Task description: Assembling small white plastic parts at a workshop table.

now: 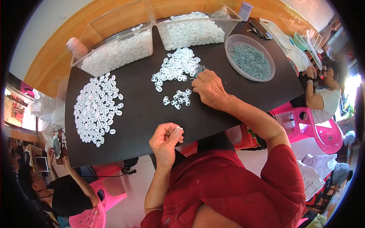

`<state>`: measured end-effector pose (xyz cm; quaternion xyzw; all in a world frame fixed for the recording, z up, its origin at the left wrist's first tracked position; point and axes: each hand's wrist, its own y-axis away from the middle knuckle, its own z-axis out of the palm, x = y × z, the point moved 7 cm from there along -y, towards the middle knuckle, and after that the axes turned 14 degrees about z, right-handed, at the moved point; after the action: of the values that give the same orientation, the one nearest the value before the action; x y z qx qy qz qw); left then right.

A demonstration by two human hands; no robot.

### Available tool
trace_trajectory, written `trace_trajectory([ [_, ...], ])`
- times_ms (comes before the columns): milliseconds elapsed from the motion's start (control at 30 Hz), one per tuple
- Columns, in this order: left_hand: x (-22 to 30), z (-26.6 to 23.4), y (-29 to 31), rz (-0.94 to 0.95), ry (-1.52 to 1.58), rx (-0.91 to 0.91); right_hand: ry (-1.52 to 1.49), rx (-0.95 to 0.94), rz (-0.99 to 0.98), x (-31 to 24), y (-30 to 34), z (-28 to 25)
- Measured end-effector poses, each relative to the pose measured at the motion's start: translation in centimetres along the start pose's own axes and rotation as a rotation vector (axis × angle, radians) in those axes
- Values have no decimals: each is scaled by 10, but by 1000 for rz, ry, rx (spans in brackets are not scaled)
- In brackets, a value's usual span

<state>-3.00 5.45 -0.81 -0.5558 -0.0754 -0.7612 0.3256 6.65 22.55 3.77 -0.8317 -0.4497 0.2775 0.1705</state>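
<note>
Hands apart, the left hand pinches a small white piece, nearer than and left of the round tub; the right hand, arm outstretched, fingers curled, is at small grey parts left of the tub, its grip hidden. A white heap lies farther left; a purple cup stands behind.

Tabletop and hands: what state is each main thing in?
Left hand: fingers pinching a white piece
Right hand: fingers at grey pile, grip unclear
Left bin: open, well filled
Right bin: open, heaped with white pieces
Round tub: open, holding grey pieces
Lilac tumbler: upright, lidded
Left white pile: loose, spread
Middle white pile: loose, heaped
Nearer cluster: loose
</note>
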Motion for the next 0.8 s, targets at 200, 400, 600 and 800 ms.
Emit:
trace_trajectory([
  [200,-1,-1,1,-5,3,9,107,-9,-91,-6,-3,5],
  [400,0,-2,2,-3,17,7,-3,-70,-81,0,2,-4],
  [600,1,-2,1,3,11,8,-43,-70,-13,10,2,-6],
  [800,2,2,0,3,4,18,49,-58,-82,11,4,-3],
])
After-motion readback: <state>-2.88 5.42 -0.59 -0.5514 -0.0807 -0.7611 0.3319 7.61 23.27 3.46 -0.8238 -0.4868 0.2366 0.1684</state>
